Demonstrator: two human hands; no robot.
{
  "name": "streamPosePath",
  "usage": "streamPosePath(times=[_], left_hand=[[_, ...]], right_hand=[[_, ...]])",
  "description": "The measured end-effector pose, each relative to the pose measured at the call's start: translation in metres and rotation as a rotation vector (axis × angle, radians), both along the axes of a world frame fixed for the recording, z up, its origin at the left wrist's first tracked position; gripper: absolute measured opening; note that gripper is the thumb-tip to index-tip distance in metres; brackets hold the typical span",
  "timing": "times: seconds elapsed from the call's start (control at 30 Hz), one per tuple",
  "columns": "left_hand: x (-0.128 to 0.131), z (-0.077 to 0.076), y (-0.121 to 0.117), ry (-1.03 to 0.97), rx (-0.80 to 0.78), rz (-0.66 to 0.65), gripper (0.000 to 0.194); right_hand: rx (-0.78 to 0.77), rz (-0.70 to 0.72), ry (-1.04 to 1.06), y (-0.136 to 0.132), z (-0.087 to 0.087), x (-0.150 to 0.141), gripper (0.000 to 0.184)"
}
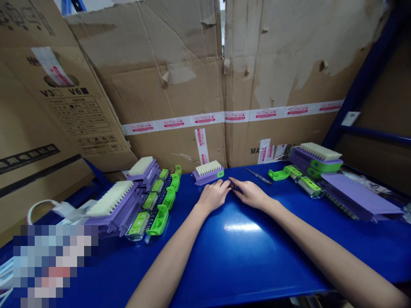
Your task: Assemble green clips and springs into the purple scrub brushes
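My left hand and my right hand meet above the blue tabletop in the middle of the head view. Between their fingertips is a small black coil-like piece, partly covered by the fingers. My right thumb and fingers pinch it, and my left fingertips close at its left end. Just behind my left hand is a purple block with cream bristles and a green end. A thin screwdriver lies beyond my right hand.
At left stand purple bristle blocks, clear-and-green boxes, dark coils and green brackets. More purple blocks and a purple panel lie at right. Cardboard walls the back of the blue table.
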State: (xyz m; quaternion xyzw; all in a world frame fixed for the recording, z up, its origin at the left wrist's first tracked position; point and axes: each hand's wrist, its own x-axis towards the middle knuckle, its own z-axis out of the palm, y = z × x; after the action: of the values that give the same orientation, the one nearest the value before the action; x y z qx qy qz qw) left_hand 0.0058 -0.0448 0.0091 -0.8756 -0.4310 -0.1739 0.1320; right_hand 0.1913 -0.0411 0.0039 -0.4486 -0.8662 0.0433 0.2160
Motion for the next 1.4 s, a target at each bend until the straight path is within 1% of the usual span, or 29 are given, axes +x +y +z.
streamPosePath(times=[0.13,0.2,0.27,0.33,0.4,0.47,0.5,0.73,0.8,0.9,1.0,1.1,1.13,1.23,1.33,1.4], left_hand=[[0.002,0.000,0.002,-0.114,-0.147,0.035,0.030],[0.002,-0.001,0.002,-0.148,-0.211,0.051,0.031],[0.002,-0.001,0.002,-0.162,-0.224,0.057,0.030],[0.002,-0.001,0.001,-0.155,-0.204,0.043,0.031],[0.002,-0.002,0.000,-0.129,-0.173,0.016,0.039],[0.002,-0.003,-0.001,-0.104,-0.139,-0.004,0.045],[0.001,-0.003,-0.001,-0.094,-0.121,-0.007,0.044],[0.000,-0.004,0.001,-0.058,-0.010,0.020,0.034],[0.000,-0.004,0.002,-0.044,0.006,0.008,0.034],[0.000,-0.005,0.002,-0.040,0.030,-0.010,0.034],[0.000,-0.005,0.002,-0.038,0.027,0.003,0.035],[0.000,-0.006,0.002,-0.037,0.007,0.005,0.044],[-0.001,-0.006,0.002,-0.039,0.008,0.004,0.045],[0.000,-0.005,0.001,-0.043,0.033,-0.010,0.036],[0.001,-0.005,0.000,-0.044,0.055,-0.028,0.038],[0.002,-0.005,0.000,-0.049,0.051,-0.016,0.038]], right_hand=[[0.059,-0.026,-0.088,-0.001,0.002,0.000,0.049],[0.070,-0.044,-0.087,0.000,0.003,0.001,0.050],[0.067,-0.053,-0.047,0.002,0.003,0.003,0.050],[0.048,-0.048,0.009,0.003,0.003,0.005,0.050],[0.018,-0.040,0.048,0.004,0.003,0.007,0.051],[-0.002,-0.049,0.058,0.004,0.003,0.007,0.051],[-0.003,-0.070,0.052,0.004,0.003,0.006,0.052],[-0.005,-0.351,-0.013,0.001,0.014,0.007,0.052],[-0.018,-0.404,-0.036,0.001,0.017,0.009,0.052],[-0.022,-0.416,-0.074,0.000,0.018,0.009,0.049],[-0.008,-0.409,-0.097,-0.001,0.017,0.008,0.047],[-0.006,-0.413,-0.135,-0.001,0.016,0.007,0.046],[-0.008,-0.418,-0.148,0.000,0.016,0.007,0.046],[-0.014,-0.430,-0.173,0.000,0.015,0.008,0.046],[0.009,-0.437,-0.180,0.001,0.014,0.009,0.045],[0.021,-0.442,-0.186,0.002,0.014,0.010,0.045]])
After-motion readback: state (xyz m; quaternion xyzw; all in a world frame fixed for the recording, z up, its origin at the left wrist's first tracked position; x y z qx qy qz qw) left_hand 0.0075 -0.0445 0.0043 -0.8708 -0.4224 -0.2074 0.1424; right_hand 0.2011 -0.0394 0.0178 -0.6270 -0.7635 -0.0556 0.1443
